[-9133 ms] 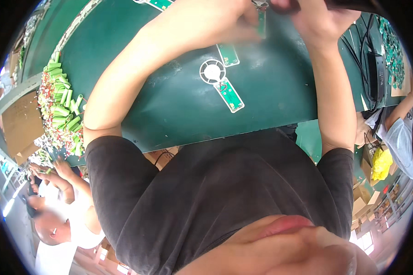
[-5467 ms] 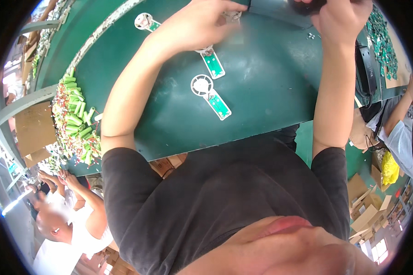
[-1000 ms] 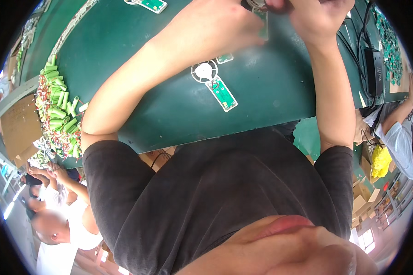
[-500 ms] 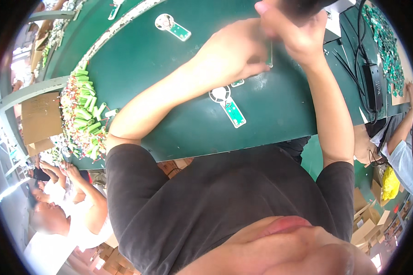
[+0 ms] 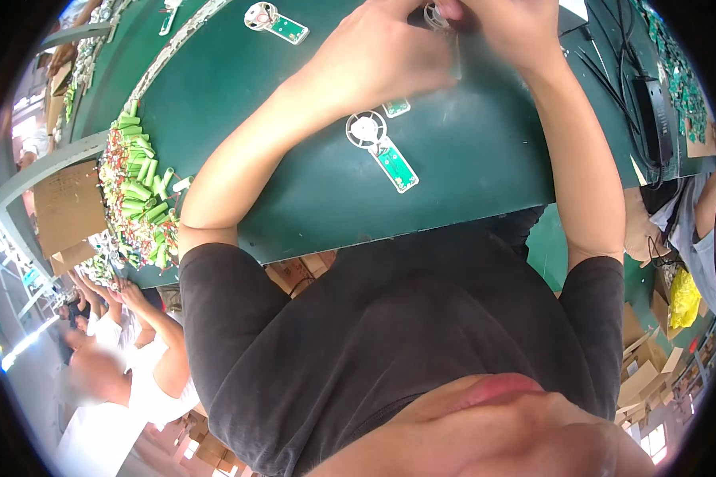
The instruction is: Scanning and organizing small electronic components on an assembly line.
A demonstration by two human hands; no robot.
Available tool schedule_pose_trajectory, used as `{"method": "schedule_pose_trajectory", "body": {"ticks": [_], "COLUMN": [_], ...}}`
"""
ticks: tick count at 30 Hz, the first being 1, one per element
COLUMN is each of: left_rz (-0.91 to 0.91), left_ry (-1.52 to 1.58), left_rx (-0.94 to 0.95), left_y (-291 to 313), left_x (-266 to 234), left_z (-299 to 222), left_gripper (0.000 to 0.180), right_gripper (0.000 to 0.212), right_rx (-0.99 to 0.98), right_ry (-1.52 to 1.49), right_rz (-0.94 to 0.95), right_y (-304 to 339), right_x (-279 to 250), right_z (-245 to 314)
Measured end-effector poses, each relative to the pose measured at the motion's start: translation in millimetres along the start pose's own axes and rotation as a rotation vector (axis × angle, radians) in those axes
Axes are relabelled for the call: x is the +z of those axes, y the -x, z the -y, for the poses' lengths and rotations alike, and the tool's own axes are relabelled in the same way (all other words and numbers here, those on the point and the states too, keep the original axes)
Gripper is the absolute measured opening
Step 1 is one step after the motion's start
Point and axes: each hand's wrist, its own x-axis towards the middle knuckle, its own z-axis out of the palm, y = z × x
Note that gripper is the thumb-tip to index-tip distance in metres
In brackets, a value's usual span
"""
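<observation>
At the top edge, my left hand (image 5: 394, 60) is curled, its fingers blurred, around a piece with a white spoked ring (image 5: 436, 16) and a blurred strip below. Close against it, my right hand (image 5: 513, 32) is closed with its thumb tip near the ring; the upper edge cuts it off, and what it grips cannot be made out. Nearer me on the green table lies a similar piece, a white ring joined to a green circuit board (image 5: 395, 165). Part of another green board (image 5: 397, 107) shows under my left wrist.
Another ring-and-board piece (image 5: 277, 22) lies at the far left. Green cylinders with wires (image 5: 143, 187) are heaped along the left side, beside a cardboard box (image 5: 70, 207). To the right are a black power strip (image 5: 652, 119), cables and piled circuit boards (image 5: 680, 79). Other people sit on both sides.
The table and the things on it sit higher in view. Both my hands have moved up toward the top edge, and the white ring between them has come into sight.
</observation>
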Motion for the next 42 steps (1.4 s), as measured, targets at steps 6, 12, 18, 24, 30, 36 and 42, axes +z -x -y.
{"method": "schedule_pose_trajectory", "body": {"ticks": [6, 12, 18, 24, 30, 36, 42], "left_rz": [-0.008, -0.033, -0.137, -0.084, -0.032, -0.061, -0.073], "left_ry": [0.006, -0.043, -0.089, -0.082, -0.051, -0.064, -0.076], "left_rx": [-0.004, -0.014, 0.17, 0.096, 0.046, 0.07, 0.063], "left_y": [2, 1, 7, 6, 8, 10, 10], "left_x": [-1, -2, 5, 2, 0, 1, 1], "left_z": [1, -1, 10, 4, 4, 5, 1], "left_gripper": [0.02, 0.02, 0.023, 0.022, 0.022, 0.021, 0.021], "right_gripper": [0.051, 0.055, 0.055, 0.054, 0.048, 0.046, 0.051], "right_rx": [-0.055, -0.05, -0.11, -0.12, -0.043, 0.083, -0.124], "right_ry": [0.06, -0.036, -0.08, -0.041, 0.066, 0.233, -0.038], "right_rz": [0.036, 0.089, -0.001, 0.036, 0.065, 0.066, 0.105], "right_y": [-1, 0, -2, -1, -8, -8, -4], "right_x": [-1, -3, 2, 3, 7, 13, -4], "right_z": [-5, -3, 2, -5, -2, 1, -1]}}
